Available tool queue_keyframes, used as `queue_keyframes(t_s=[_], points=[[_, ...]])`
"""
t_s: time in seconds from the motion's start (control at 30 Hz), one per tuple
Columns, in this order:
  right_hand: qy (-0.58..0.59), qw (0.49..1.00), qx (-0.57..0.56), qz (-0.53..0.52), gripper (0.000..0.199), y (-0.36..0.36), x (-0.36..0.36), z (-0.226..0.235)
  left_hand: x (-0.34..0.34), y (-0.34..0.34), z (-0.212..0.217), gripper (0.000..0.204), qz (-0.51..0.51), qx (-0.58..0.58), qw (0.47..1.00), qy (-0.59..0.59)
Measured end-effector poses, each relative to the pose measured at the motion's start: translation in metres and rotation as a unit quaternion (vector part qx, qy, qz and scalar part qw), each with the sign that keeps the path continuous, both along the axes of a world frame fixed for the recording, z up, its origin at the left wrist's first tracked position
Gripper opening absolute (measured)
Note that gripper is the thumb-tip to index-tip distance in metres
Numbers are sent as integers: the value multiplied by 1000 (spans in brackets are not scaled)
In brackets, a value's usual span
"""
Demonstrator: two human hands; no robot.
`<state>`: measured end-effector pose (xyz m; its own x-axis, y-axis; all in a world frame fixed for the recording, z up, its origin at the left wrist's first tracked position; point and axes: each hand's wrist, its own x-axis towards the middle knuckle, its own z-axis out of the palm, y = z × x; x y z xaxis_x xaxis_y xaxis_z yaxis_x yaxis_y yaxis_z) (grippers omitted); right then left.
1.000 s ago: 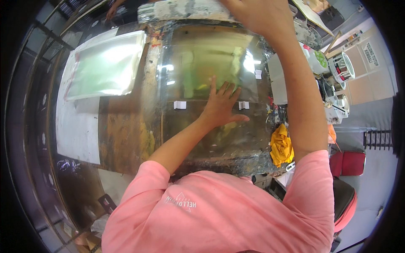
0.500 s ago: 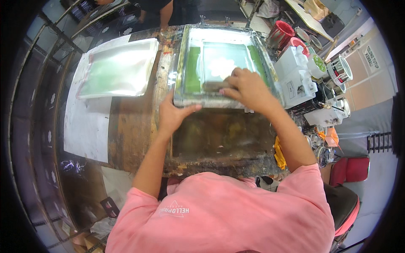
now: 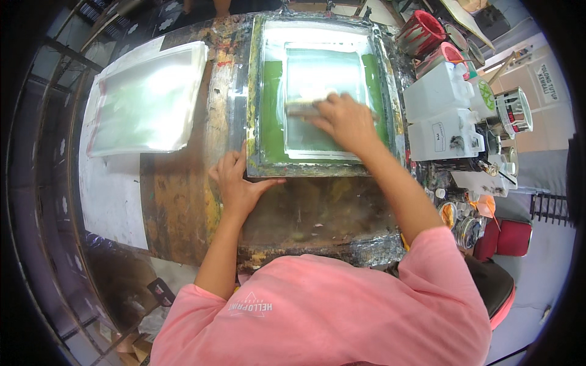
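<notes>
A screen-printing frame (image 3: 328,170) lies on the worktable, its mesh green around a pale rectangular window. My right hand (image 3: 349,122) is closed around a squeegee (image 3: 300,110), which lies crosswise on the pale window near its middle. Whitish ink shows around the blade. At the frame's near left corner is my left hand (image 3: 235,186), thumb stretched along the near edge and the other fingers spread beside the left edge. It touches the corner without wrapping around it. What lies beneath the screen is hidden.
A stack of glossy clear sheets (image 3: 146,100) lies on white paper (image 3: 116,195) at the left. White plastic containers (image 3: 439,91), a red-stained bucket (image 3: 421,33) and several cans (image 3: 513,110) crowd the right side. Another person's arm (image 3: 222,7) shows at the far edge.
My right hand has pushed the squeegee away from the screen's near edge toward its middle. My left hand stays by the near left corner. The whole view has shifted a little.
</notes>
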<state>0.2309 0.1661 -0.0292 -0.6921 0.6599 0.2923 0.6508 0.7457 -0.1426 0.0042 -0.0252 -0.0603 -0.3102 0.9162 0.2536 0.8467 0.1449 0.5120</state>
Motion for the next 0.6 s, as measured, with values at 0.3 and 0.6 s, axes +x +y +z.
queue_keyframes(t_s=[0.3, 0.6], points=[[-116, 984, -138, 0, 61, 163, -33, 45, -7, 3, -6, 109, -25, 45, 999, 11], [-32, 999, 16, -5, 43, 136, -30, 5, -4, -1, -11, 117, -42, 86, 995, -7]])
